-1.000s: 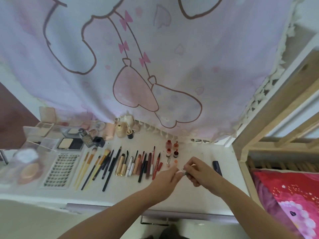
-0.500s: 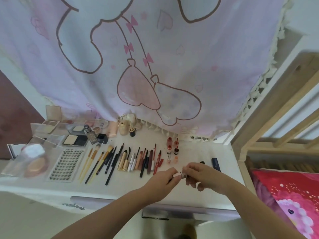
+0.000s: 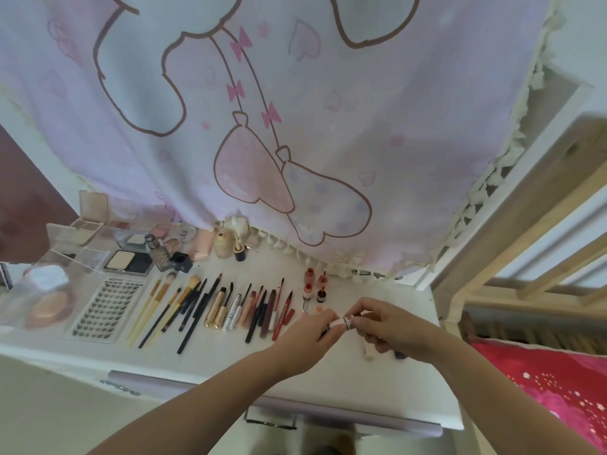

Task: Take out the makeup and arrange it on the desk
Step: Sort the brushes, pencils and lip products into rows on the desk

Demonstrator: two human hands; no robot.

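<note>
Above the white tabletop (image 3: pixel 328 379), near its right edge, the left hand (image 3: pixel 308 339) and right hand (image 3: pixel 394 330) pinch opposite ends of a small pale cylindrical tube (image 3: pixel 343 322). Toward the left edge lies a flat lash tray (image 3: pixel 108 308) labelled "XOYO"; slim brushes (image 3: pixel 170 303) and glossy pencils (image 3: pixel 262 310) lie between.

lilac curtain (image 3: pixel 295 133) with pink bows, white desk (image 3: pixel 377 382), red flowered bedding (image 3: pixel 555 389)

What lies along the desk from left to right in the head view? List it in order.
Powder puff → lash tray → brushes → pencils and tubes → small red bottles → left hand → small tube → right hand.
</note>
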